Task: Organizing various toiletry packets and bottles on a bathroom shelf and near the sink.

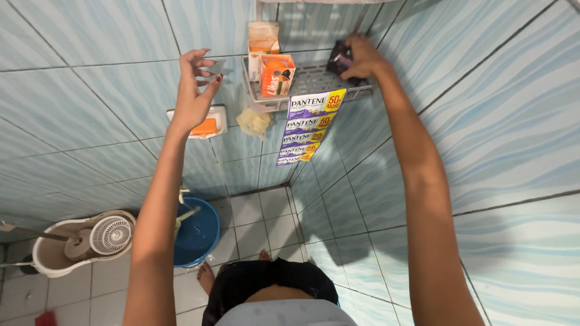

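From the head camera, looking down a tiled bathroom corner, the landmark is the wire corner shelf [314,81] fixed where the two walls meet. The right hand [361,57] is at the shelf's right end, fingers closed around a small dark packet [339,59] that sits on or just above the wire grid; whether it rests there or is lifted clear cannot be told. The left hand [193,90] is raised well left of the shelf, fingers spread and holding nothing, hovering just above a white soap dish [219,118] with an orange soap bar [205,127]. On the shelf's left end stand an orange carton [276,75] and a taller pale box [263,39] behind it. A strip of purple sachets [305,130] hangs from the shelf's front edge, and a crumpled yellowish scrap [254,122] hangs below its left corner. Far beneath the shelf, on the floor, are a blue bucket [199,235] and a white mop bucket [72,247]. The step in hand appears to be handling the packet at the shelf; any further move there calls for a steady grip while clearing the shelf's raised rim.
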